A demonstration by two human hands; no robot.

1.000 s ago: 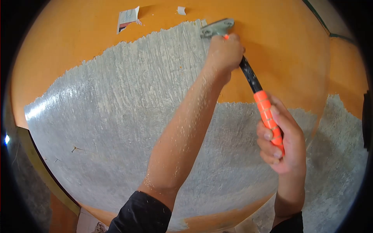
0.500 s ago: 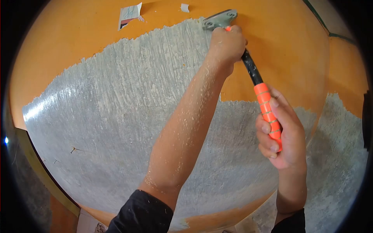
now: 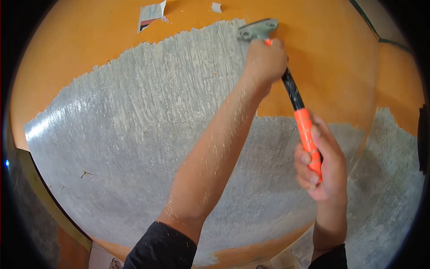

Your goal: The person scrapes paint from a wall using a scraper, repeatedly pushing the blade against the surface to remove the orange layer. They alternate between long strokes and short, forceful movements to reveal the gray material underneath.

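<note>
A long-handled wall scraper (image 3: pixel 293 92) slants across the upper right, its grey metal head (image 3: pixel 257 30) against the wall at the border between orange paint and bare grey surface. My left hand (image 3: pixel 266 60) is wrapped round the shaft just below the head. Lower down, my right hand (image 3: pixel 324 157) closes round the orange grip (image 3: pixel 307 134) with its fingers curled. Orange paint (image 3: pixel 327 62) covers the wall right of the head; scraped, streaked grey wall (image 3: pixel 179 80) lies to the left. Pale flakes stick to my left forearm.
Torn paper (image 3: pixel 151 15) and a small white scrap (image 3: pixel 217 7) cling to the wall near the top. A nail-like bit (image 3: pixel 86 173) sticks out at lower left. A yellowish frame edge (image 3: pixel 49 193) runs down the left side.
The scraper and both my hands have moved down the wall a little. The head has shifted slightly right, and the grip end is lower.
</note>
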